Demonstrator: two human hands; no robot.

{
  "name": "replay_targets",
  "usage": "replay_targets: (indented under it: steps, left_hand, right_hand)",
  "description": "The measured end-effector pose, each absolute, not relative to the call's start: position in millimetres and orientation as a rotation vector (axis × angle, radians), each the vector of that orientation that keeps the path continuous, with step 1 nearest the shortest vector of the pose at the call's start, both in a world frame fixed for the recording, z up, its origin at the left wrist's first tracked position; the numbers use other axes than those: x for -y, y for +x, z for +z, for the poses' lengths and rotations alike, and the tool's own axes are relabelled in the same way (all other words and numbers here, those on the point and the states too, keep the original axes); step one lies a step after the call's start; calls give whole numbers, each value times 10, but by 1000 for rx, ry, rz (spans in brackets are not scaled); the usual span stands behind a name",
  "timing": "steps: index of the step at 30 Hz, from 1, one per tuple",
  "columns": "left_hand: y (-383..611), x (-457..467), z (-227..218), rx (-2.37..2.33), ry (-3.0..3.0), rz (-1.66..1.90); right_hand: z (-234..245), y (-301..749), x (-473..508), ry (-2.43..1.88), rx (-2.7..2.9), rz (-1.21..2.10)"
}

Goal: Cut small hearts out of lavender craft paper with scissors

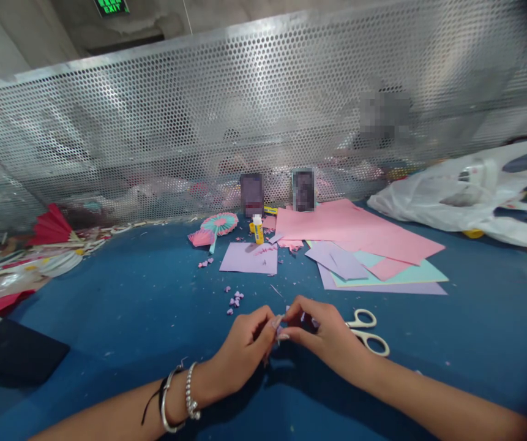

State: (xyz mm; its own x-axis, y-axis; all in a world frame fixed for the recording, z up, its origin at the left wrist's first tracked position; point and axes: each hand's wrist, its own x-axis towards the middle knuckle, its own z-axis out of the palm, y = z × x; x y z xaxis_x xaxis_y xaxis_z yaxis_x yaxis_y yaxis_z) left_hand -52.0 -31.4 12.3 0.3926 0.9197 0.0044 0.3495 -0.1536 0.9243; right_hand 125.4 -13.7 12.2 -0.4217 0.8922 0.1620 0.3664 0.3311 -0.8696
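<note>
My left hand (pixel 249 340) and my right hand (pixel 316 324) meet fingertip to fingertip above the blue table. Between them they pinch a tiny piece of purple paper (pixel 280 331), whose exact shape is mostly hidden by my fingers. Scissors with cream handles (pixel 368 340) lie beside my right hand, their blades covered by it. To the upper left of my left hand sits a small cluster of purple paper hearts (pixel 235 300). A few more pink and purple hearts (pixel 205 263) rest farther back.
A purple sheet (pixel 247 260) lies behind, near an upright glue stick (pixel 258 231). Paper fans (pixel 220 225) stand left of it, stacked coloured sheets (pixel 359 229) right. A white plastic bag (pixel 437 190) and dark box (pixel 15 352) flank the table. Perforated metal panel (pixel 245 110) borders the back.
</note>
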Motion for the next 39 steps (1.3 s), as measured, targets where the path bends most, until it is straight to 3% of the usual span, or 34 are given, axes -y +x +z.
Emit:
replay_targets:
  steps: [7, 17, 33, 39]
  left_hand:
    - [-524, 340, 177, -1152, 1765, 746]
    - [-523, 349, 184, -1098, 1785, 729]
    - [-540, 325, 157, -973, 1774, 581]
    - [-531, 293, 190, -976, 1687, 561]
  right_hand:
    - [135, 1252, 177, -1011, 2261, 1019]
    - [142, 1262, 189, -885, 2273, 1062]
    - [90, 1293, 140, -776, 2078, 1561]
    - [106, 1295, 144, -798, 2077, 1560]
